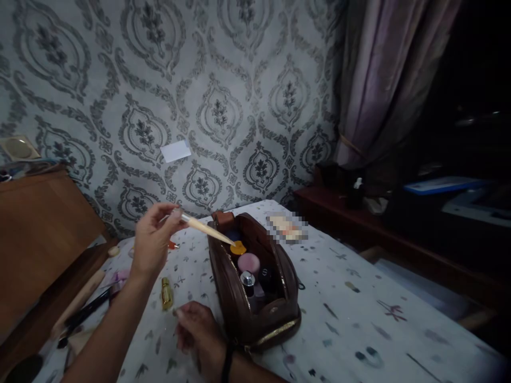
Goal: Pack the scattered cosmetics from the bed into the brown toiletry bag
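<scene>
My left hand (154, 236) pinches a slim stick with a pale tapered handle and a silvery band (207, 230), which looks like a makeup brush. Its thin end slants down into the mouth of an unzipped brown toiletry bag (231, 298); the end I hold is hidden by my fingers. Inside the bag are a yellow-orange item (238, 248), a round pink lid (248, 263), a silver-capped bottle (247, 279) and a black round-topped item (265, 274). Beside the bag's near left side is my right hand (199, 332), fingers loosely bent and apart, holding nothing visible. Near it lies a small gold bottle (166, 293).
Several cosmetics, including a dark tube (88, 308), lie along the left of the patterned cloth (339, 330). A wooden piece of furniture (43, 229) borders that side. Behind the bag lies a blurred-out packet (286, 227). A wallpapered wall stands behind; dark red furniture (331, 213) is at right.
</scene>
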A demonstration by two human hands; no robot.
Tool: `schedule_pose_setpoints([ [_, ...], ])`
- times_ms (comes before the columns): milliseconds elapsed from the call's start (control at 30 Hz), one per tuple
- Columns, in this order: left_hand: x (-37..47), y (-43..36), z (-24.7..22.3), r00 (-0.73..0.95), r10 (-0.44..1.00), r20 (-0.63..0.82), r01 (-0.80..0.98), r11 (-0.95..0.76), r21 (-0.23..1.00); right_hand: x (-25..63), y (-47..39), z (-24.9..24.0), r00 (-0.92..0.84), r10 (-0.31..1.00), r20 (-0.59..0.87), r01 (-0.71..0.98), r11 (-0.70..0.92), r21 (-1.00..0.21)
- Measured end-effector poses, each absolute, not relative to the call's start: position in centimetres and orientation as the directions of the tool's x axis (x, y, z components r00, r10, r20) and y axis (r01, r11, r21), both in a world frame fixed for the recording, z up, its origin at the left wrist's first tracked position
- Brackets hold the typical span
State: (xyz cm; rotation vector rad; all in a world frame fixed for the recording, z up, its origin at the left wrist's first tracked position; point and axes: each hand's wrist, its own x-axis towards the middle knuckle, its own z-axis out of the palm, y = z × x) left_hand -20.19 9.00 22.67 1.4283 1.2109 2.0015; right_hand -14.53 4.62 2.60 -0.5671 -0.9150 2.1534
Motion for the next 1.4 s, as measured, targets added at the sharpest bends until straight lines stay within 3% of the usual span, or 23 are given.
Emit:
schedule_pose_setpoints([
  [233, -16.5, 13.0, 21.9, -0.161, 0.815, 0.557, 0.248, -0.513, 0.822, -14.5, 4.8, 2.7, -0.666, 0.736, -0.118, -0.428, -0.507, -0.748],
  [633, -14.3, 16.9, 19.8, -0.01, 0.856, 0.516, 0.327, -0.485, 0.811, -14.4, 4.6, 3.0, -0.659, 0.744, -0.11, -0.426, -0.49, -0.76],
  [833, -13.4, 17.4, 19.4, 0.083, 0.851, 0.519, 0.543, -0.475, 0.692, -14.6, 4.8, 2.8, -0.668, 0.733, -0.125, -0.4, -0.496, -0.771],
  [1100, -13.0, 19.0, 18.5, 0.179, 0.867, 0.466, 0.639, -0.462, 0.615, -14.4, 4.7, 3.1, -0.67, 0.732, -0.125, -0.405, -0.501, -0.765],
  [1267, -12.3, 19.0, 18.7, 0.171, 0.915, 0.366, 0.835, -0.332, 0.438, -14.6, 4.7, 3.0, -0.681, 0.722, -0.121, -0.396, -0.503, -0.768],
  [1400, -12.1, 18.8, 18.6, 0.208, 0.919, 0.334, 0.865, -0.332, 0.377, -14.8, 4.8, 2.7, -0.682, 0.72, -0.131, -0.385, -0.505, -0.773],
])
